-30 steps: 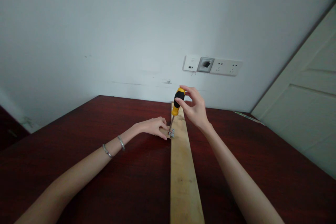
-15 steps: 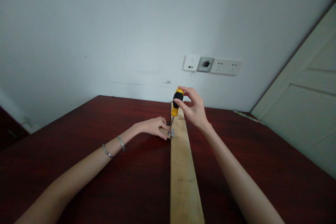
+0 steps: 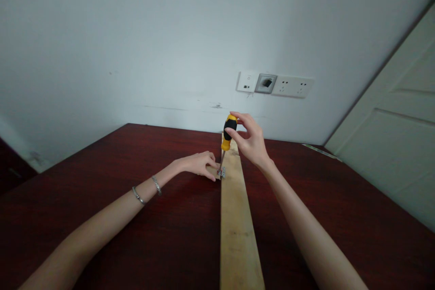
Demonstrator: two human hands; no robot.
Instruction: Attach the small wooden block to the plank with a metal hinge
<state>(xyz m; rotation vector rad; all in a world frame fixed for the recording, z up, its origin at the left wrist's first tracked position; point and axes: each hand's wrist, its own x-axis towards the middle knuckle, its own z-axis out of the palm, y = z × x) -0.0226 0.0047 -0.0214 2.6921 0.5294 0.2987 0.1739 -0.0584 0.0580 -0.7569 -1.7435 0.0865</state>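
Observation:
My right hand [image 3: 252,139] grips the yellow and black handle of a screwdriver [image 3: 230,128], which leans slightly with its tip down. The tip meets a small metal hinge [image 3: 222,172] at the left edge of a long wooden board [image 3: 238,226]. Left of the hinge, my left hand [image 3: 203,164] is closed on a small flat piece of wood [image 3: 212,171], thumb on the near side and fingers on the far side. That small piece lies against the board's edge. Any screw under the tip is too small to make out.
The board lies lengthwise on a dark red table [image 3: 163,235], its far end close to the pale wall [image 3: 152,45]. Sockets [image 3: 292,86] sit on the wall. A thin strip [image 3: 321,151] lies at the table's back right, beside a white panelled door [image 3: 401,145].

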